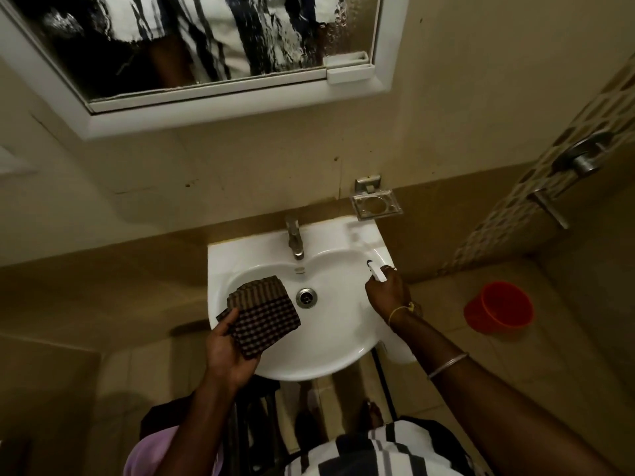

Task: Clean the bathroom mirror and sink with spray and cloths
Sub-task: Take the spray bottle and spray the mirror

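The left hand point(230, 345) grips a folded brown checked cloth point(264, 314), thumb on top and fingers hidden beneath it. It holds the cloth over the left side of the sink point(240, 266), and I cannot tell whether the cloth touches the bowl. The right hand point(386, 290) is curled round a white spray bottle point(374, 271) at the sink's right rim, with the nozzle pointing away towards the back wall. Only the spray head shows past the knuckles. A pale shape under the forearm may be the bottle's body, but I can't be sure from here. The drain point(306, 297) sits between the two hands, with the faucet point(294, 240) behind it. The mirror point(206, 39) above is streaked and beaded with wet, so the reflection is broken up, and its upper part is cut off by the frame edge. A metal soap holder point(376, 202) is fixed to the wall just beside the sink's back right corner. A red bucket point(498, 310) stands on the floor to the right, well apart from the sink. A blurred purple shape point(154, 451) at lower left is too dark for me to identify.
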Available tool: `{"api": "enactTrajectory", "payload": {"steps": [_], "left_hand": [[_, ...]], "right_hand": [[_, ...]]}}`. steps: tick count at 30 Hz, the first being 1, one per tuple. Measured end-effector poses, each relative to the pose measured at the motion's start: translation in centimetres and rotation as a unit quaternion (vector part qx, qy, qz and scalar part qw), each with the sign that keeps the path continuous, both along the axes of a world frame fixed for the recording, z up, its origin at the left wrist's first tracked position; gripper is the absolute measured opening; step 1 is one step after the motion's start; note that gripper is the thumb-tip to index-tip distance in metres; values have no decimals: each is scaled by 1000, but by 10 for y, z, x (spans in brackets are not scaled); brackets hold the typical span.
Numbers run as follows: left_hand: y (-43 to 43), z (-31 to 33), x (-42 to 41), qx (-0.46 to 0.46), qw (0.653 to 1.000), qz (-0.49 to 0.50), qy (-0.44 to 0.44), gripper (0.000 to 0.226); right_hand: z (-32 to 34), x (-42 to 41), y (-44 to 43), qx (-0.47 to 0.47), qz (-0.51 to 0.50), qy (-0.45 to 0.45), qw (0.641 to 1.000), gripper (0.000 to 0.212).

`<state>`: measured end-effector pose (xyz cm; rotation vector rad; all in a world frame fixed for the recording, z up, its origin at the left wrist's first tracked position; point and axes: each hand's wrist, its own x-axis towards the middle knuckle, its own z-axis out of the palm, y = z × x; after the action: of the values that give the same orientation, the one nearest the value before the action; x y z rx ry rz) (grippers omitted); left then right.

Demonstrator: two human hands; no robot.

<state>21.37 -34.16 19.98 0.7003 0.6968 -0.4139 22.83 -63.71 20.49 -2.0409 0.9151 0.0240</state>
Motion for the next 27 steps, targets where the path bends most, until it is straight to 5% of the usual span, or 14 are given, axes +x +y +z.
{"api": "enactTrajectory", "payload": {"steps": [14,27], "left_hand": [[29,1,-27,-44,998,40,-26,43],[33,9,-36,-44,997,50,-24,44]], "right_hand": [[17,-2,66,63,75,-75,992,9],[47,-4,53,136,30,-190,972,30]]}}
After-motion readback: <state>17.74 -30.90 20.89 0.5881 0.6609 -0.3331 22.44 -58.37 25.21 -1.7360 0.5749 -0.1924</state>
